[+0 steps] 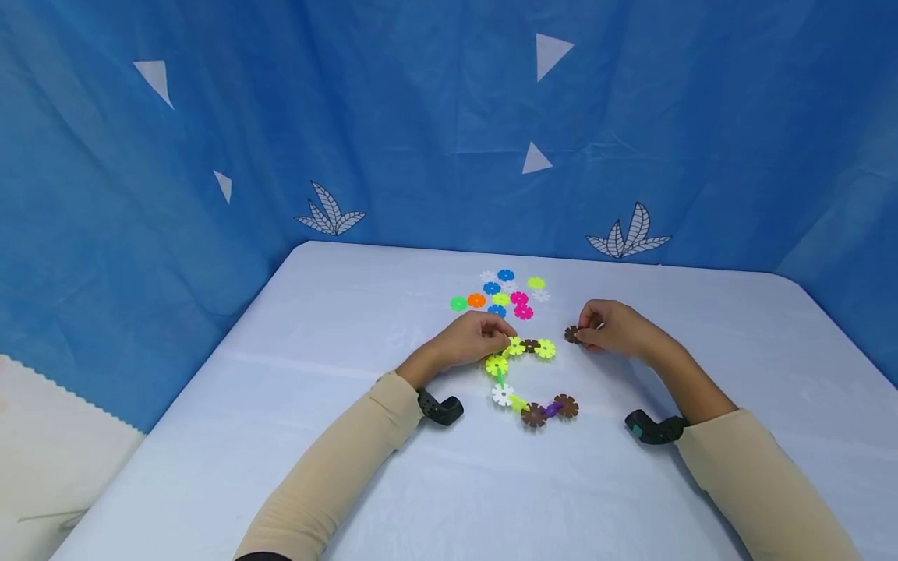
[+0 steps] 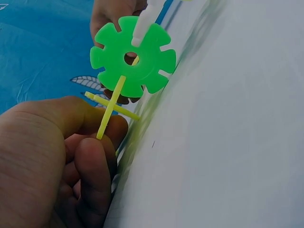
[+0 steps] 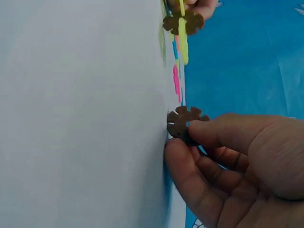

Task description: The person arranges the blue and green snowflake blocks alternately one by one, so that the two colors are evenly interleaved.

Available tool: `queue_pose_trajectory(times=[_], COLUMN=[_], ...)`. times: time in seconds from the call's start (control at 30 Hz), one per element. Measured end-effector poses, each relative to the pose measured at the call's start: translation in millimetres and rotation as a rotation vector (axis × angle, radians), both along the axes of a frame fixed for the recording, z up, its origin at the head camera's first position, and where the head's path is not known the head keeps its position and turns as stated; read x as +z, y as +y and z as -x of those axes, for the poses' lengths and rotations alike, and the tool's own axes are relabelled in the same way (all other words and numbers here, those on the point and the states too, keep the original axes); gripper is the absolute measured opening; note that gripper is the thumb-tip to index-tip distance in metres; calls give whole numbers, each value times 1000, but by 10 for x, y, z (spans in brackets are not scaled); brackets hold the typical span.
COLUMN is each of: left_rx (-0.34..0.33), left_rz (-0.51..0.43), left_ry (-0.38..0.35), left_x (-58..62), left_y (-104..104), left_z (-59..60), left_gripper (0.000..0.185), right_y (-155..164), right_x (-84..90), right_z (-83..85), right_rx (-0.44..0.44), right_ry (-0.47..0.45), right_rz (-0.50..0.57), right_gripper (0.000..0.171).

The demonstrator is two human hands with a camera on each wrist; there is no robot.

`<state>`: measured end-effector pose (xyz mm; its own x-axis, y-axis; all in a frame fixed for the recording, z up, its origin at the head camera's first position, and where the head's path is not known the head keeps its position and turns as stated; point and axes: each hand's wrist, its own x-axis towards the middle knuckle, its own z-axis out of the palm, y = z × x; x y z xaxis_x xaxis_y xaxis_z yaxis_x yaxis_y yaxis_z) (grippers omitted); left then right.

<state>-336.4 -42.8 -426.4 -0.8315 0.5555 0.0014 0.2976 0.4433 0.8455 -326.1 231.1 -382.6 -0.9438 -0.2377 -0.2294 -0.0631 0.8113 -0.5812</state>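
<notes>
Two hands join slotted plastic discs into a chain on a pale table [image 1: 295,436]. The left hand [image 1: 471,340] rests on the table with its fingers curled, pinching the upper end of the chain [image 1: 528,376] at a yellow-green disc; the left wrist view shows a green disc [image 2: 133,57] of the chain standing on edge just beyond the fingers. The right hand [image 1: 612,327] pinches a loose brown disc [image 1: 572,334] between thumb and fingertips, holding it at the table surface, near the chain's free yellow-green end disc [image 1: 545,349] but not touching it. In the right wrist view the brown disc [image 3: 186,123] sits upright, its notched rim exposed on the side facing the chain.

To do the joining well, the brown disc likely needs to be turned crosswise to the end disc so that a notch on each lines up, then pushed straight in. The left hand should brace the chain close to the joint, or the links may flex and slide. The pile of spare discs [image 1: 501,294] lies just behind the hands.
</notes>
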Motion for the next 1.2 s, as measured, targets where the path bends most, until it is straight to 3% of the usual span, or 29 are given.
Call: queue_pose_trajectory(times=[0.37, 0.53, 0.8, 1.2], left_rx=[18, 23, -49, -69], left_rz=[3, -12, 27, 47], left_ry=[6, -24, 27, 56], left_x=[0, 16, 19, 20], left_y=[6, -4, -7, -2], left_z=[2, -12, -10, -18], left_gripper=[12, 13, 24, 31], right_y=[-115, -185, -310, -384], right_x=[27, 34, -2, -16], right_z=[-185, -211, -242, -266], right_rx=[98, 111, 106, 115], right_ry=[-55, -1, 128, 206], right_rz=[17, -32, -90, -103], right_gripper=[12, 9, 10, 9])
